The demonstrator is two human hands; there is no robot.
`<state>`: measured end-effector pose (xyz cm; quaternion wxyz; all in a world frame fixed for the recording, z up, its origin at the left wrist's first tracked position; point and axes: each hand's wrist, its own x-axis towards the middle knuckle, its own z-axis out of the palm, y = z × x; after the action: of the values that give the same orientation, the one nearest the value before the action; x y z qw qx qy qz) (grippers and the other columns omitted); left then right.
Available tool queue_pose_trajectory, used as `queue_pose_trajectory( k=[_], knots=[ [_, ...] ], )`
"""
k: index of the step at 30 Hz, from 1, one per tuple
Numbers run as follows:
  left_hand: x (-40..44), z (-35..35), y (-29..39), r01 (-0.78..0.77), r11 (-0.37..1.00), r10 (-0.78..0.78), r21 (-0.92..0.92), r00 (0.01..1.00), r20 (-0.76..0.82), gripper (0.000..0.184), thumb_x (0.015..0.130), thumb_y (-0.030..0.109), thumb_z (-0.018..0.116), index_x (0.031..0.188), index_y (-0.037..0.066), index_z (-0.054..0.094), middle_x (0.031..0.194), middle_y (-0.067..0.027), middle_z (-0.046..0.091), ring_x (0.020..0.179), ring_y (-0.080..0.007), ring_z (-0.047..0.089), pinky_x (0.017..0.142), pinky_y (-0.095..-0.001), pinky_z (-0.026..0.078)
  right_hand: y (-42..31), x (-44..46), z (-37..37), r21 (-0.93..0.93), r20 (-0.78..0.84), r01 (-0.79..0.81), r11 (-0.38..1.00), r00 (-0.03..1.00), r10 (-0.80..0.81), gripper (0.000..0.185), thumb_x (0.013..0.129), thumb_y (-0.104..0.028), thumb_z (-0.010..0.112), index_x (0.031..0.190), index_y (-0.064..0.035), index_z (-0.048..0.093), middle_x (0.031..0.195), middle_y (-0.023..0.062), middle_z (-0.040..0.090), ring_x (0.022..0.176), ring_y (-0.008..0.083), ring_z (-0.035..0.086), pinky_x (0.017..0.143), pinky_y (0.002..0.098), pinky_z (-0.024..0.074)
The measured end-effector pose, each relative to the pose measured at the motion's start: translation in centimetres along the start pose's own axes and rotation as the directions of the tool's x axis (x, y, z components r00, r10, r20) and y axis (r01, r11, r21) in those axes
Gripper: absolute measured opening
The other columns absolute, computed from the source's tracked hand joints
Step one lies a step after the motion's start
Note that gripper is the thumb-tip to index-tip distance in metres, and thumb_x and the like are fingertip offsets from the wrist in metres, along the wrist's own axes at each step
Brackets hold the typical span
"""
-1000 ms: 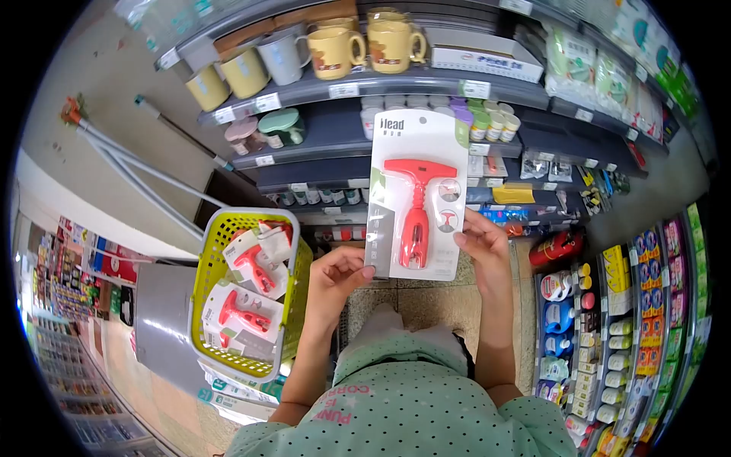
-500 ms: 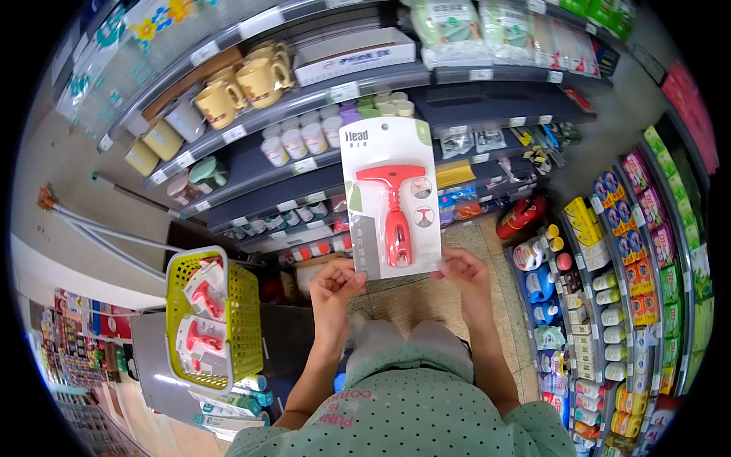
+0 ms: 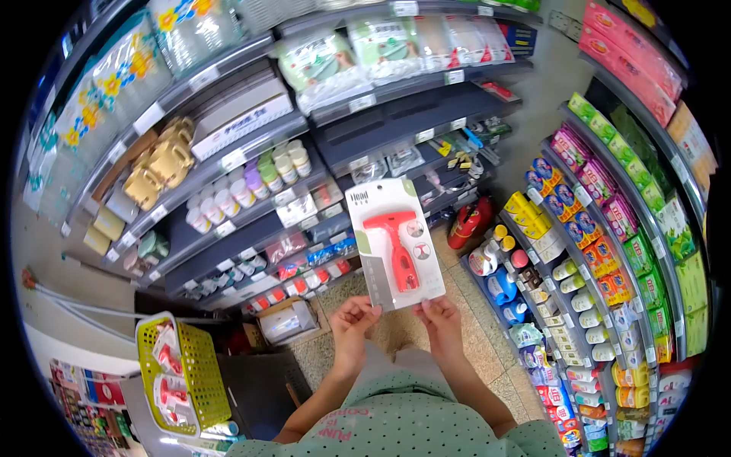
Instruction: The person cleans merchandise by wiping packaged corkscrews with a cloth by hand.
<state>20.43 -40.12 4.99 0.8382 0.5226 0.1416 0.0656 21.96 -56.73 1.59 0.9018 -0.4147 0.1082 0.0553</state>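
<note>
Both hands on one item: left hand (image 3: 352, 324) has the lower left corner of a blister pack (image 3: 432, 268) pinched between thumb and fingers, right hand (image 3: 444, 320) pinches the bottom edge near the lower right corner. Fingertips behind the card are hidden, so can't tell how far under they reach. Pack is up in front of the person, printed front facing them, top leaning slightly left. Inside under clear plastic: a red T-shaped tool (image 3: 400, 259), wide head up, handle down; two round inset pictures printed to its right. Arms come out of a green dotted shirt (image 3: 381, 426). Over on the person's left, a yellow-green basket (image 3: 199, 373) with perforated walls, holding more red-and-white packs (image 3: 172, 392). Open carton (image 3: 289, 321) on the floor between basket and shelving. Ahead, grey shelves: yellow mugs (image 3: 169, 164) upper left, a row of small tubs (image 3: 251, 186) with white, purple and green tops below them, plastic-bagged goods (image 3: 384, 46) higher up. Red fire extinguisher (image 3: 470, 223) near the corner, beyond the pack. Right side: a rack with blue bottles (image 3: 501, 286) and orange packets (image 3: 601, 259). Tiled floor (image 3: 487, 346) underneath.
</note>
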Motion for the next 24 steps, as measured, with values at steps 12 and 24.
queue_pose_trajectory(
  k=[12, 24],
  knots=[
    [10.3, 7.6, -5.7, 0.195, 0.981, -0.192, 0.007, 0.956, 0.22, 0.015, 0.09, 0.0, 0.067, 0.105, 0.002, 0.066, 0.087, -0.0024, 0.067, 0.076, -0.0079, 0.059, 0.069, -0.0223, 0.046, -1.8, 7.7, 1.2, -0.149, -0.21, 0.239, 0.96, 0.941, -0.267, 0.007, 0.091, 0.0, 0.067, 0.098, -0.0022, 0.066, 0.094, 0.0043, 0.07, 0.087, 0.0097, 0.063, 0.084, 0.0252, 0.0494],
    [25.9, 14.7, -6.9, 0.449, 0.894, -0.412, 0.004, 0.818, 0.401, 0.016, 0.091, 0.001, 0.067, 0.107, 0.005, 0.066, 0.096, -0.0028, 0.068, 0.086, -0.0105, 0.063, 0.078, -0.0249, 0.049, -4.4, 22.8, 2.7, -0.26, -0.404, 0.464, 0.847, 0.744, -0.532, 0.002, 0.093, -0.001, 0.065, 0.092, -0.0018, 0.064, 0.085, 0.0008, 0.067, 0.077, 0.0054, 0.059, 0.069, 0.0213, 0.0457]
  ],
)
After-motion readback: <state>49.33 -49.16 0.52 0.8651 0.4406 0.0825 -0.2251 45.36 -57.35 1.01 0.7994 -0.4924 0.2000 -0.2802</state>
